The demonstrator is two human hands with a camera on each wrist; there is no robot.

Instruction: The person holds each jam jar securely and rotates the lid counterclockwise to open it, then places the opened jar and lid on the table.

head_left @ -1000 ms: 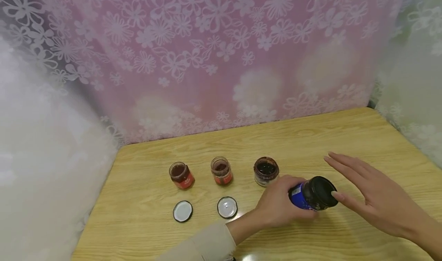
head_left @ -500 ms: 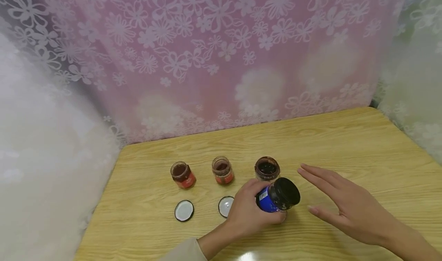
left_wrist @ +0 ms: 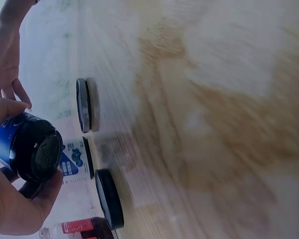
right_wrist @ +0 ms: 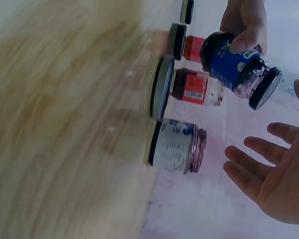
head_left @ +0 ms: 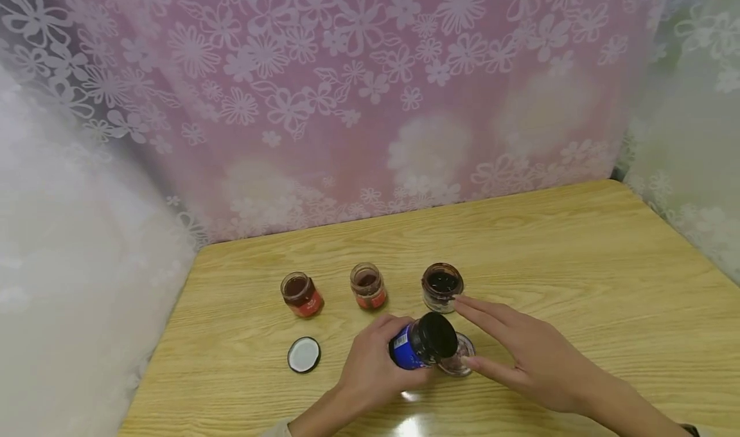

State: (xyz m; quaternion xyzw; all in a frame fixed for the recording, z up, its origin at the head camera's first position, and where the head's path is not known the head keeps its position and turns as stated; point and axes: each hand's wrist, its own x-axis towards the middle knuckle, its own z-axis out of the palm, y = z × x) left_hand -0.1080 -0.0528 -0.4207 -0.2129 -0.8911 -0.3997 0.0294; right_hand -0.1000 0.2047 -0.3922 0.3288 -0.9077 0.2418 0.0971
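My left hand (head_left: 370, 363) grips a blue-labelled glass jar (head_left: 406, 350) that is tilted, its black lid (head_left: 437, 336) pointing right. Beside that lid, my right hand (head_left: 534, 356) is held with fingers extended and nothing in its grasp. In the right wrist view, a gap shows between its fingertips and the lid (right_wrist: 265, 88). Just behind the hands stands an uncovered jar of dark jam (head_left: 442, 289) with a pale label. A loose lid (head_left: 461, 358) lies on the table, partly covered by the held jar.
Two uncovered red-labelled jars (head_left: 302, 295) (head_left: 368, 288) stand in line to the left. In front of the leftmost lies an upturned lid (head_left: 304, 355); another lid (right_wrist: 177, 41) shows in the right wrist view. The wooden table (head_left: 549, 244) meets a pink floral curtain (head_left: 347, 135) at the back.
My left hand has carried the blue-labelled jar leftward, and my right hand has followed it left. The rightmost loose lid has come into sight, while the middle one is now hidden behind my left hand.
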